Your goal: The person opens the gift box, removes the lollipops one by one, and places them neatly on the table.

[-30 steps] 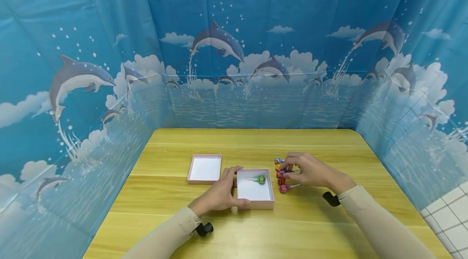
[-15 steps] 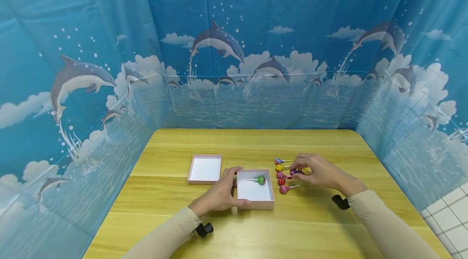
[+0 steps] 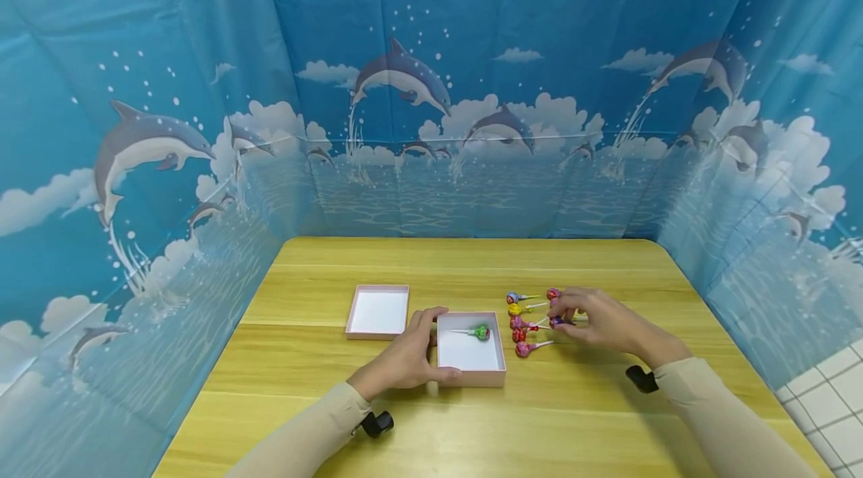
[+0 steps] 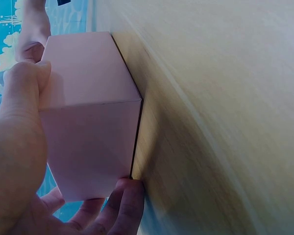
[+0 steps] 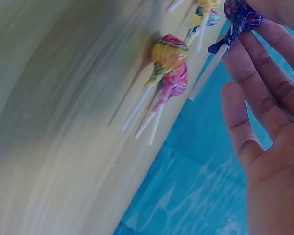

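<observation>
My left hand [image 3: 404, 358] grips the side of a pink square box [image 3: 472, 379], thumb on the near wall and fingers around the far corner. Inside the white interior lies one green lollipop [image 3: 481, 332]. To the right of the box, my right hand [image 3: 603, 322] pinches a purple-wrapped lollipop [image 5: 242, 19] by its round head, its white stick pointing away from the thumb. In the right wrist view, a yellow-orange lollipop [image 5: 169, 54] and a pink lollipop [image 5: 174, 83] lie beside that hand. My right fingers partly cover the lollipops there in the head view.
A column of lollipops lies right of the box, among them a blue one [image 3: 513, 298], a yellow one [image 3: 515, 309] and a pink one [image 3: 523, 349]. The shallow box lid [image 3: 380, 311] rests inside-up at left. Dolphin-print curtains [image 3: 445, 186] surround the wooden table [image 3: 323, 261].
My right hand has moved right, carrying the purple lollipop away from the left column, which is now uncovered. My left hand and the box have stayed in place.
</observation>
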### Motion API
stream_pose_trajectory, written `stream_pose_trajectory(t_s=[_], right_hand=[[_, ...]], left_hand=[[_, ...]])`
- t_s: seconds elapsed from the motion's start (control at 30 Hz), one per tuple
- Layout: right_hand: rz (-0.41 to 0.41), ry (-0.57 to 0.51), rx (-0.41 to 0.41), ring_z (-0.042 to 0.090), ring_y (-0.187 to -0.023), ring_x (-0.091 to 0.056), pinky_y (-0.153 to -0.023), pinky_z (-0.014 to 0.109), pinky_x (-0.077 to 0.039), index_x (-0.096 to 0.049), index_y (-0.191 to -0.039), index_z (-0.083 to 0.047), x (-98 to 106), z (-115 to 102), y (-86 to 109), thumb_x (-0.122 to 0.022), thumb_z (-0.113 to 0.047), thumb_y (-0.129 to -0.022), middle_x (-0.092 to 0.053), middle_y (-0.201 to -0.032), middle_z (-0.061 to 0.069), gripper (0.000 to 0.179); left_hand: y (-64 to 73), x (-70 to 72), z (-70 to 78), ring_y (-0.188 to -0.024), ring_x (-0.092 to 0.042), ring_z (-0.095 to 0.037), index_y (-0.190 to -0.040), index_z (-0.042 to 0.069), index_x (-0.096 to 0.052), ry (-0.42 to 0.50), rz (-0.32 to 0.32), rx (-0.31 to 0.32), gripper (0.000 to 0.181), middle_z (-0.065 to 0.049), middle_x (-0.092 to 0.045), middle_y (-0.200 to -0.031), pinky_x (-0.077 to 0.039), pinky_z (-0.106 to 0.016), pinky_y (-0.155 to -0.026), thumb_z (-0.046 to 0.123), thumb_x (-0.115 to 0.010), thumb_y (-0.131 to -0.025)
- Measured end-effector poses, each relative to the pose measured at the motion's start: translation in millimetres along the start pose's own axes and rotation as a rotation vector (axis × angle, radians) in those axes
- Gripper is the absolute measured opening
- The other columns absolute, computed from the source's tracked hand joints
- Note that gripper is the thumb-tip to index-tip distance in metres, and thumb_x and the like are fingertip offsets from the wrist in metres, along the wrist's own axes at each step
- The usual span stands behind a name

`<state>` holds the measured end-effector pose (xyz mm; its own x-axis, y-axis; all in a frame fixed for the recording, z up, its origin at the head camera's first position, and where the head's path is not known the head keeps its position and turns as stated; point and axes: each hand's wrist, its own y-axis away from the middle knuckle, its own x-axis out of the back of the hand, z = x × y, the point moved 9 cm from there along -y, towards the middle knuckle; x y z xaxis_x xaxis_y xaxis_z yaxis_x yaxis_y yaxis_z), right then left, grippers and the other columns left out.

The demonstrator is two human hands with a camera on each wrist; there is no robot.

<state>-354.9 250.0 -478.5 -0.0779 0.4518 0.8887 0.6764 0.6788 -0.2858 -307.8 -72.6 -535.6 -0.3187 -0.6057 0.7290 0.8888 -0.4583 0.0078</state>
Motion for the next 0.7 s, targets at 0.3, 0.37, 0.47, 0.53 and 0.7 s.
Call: stream_pose_trajectory(t_s=[0.3, 0.37, 0.47, 0.53, 0.7], right_hand=[[0.043, 0.017, 0.025, 0.011, -0.095, -0.077, -0.08, 0.042, -0.068, -0.087, -0.115, -0.015, 2.0, 8.3, 8.3, -0.094, -0.006, -0.097, -0.084, -0.114, -0.004, 0.021], [0.037, 0.016, 0.013, 0.015, -0.098, -0.079, -0.081, 0.042, -0.068, -0.087, -0.115, -0.016, 1.3, 11.4, 9.6, -0.094, -0.006, -0.097, -0.085, -0.116, -0.003, 0.021], [0.009, 0.003, -0.02, 0.016, -0.098, -0.079, -0.081, 0.042, -0.068, -0.087, -0.115, -0.016, -1.3, 17.0, 11.2, -0.093, -0.008, -0.099, -0.085, -0.116, -0.001, 0.019], [-0.009, 0.001, -0.042, 0.016, -0.098, -0.078, -0.081, 0.042, -0.068, -0.087, -0.116, -0.017, -3.4, 20.8, 12.1, -0.093, -0.01, -0.1, -0.085, -0.117, -0.001, 0.018], [-0.041, -0.004, -0.091, 0.01, -0.098, -0.077, -0.081, 0.037, -0.067, -0.088, -0.117, -0.019, -9.0, 29.7, 14.7, -0.092, -0.012, -0.102, -0.084, -0.119, -0.002, 0.018]], left_hand=[[-0.4, 0.4, 0.4, -0.127, -0.068, -0.024, -0.181, 0.014, -0.029, -0.005, 0.003, 0.003, 0.117, -0.019, -0.051, -0.164, -0.06, -0.047, -0.11, 0.052, -0.099, -0.095], [-0.4, 0.6, 0.5, -0.126, -0.068, -0.024, -0.181, 0.014, -0.029, -0.005, 0.003, 0.001, 0.117, -0.019, -0.051, -0.163, -0.06, -0.047, -0.11, 0.052, -0.099, -0.095], [-0.4, 0.6, 0.1, -0.126, -0.068, -0.024, -0.181, 0.015, -0.029, -0.004, 0.003, 0.001, 0.117, -0.019, -0.051, -0.163, -0.06, -0.048, -0.111, 0.052, -0.098, -0.095], [-0.4, 0.5, -0.2, -0.127, -0.068, -0.024, -0.181, 0.015, -0.029, -0.002, 0.002, 0.001, 0.117, -0.019, -0.051, -0.163, -0.06, -0.048, -0.111, 0.052, -0.098, -0.095], [-0.5, 0.2, -0.7, -0.128, -0.067, -0.025, -0.182, 0.015, -0.029, 0.003, -0.001, 0.0, 0.117, -0.019, -0.05, -0.164, -0.06, -0.047, -0.112, 0.054, -0.098, -0.095]])
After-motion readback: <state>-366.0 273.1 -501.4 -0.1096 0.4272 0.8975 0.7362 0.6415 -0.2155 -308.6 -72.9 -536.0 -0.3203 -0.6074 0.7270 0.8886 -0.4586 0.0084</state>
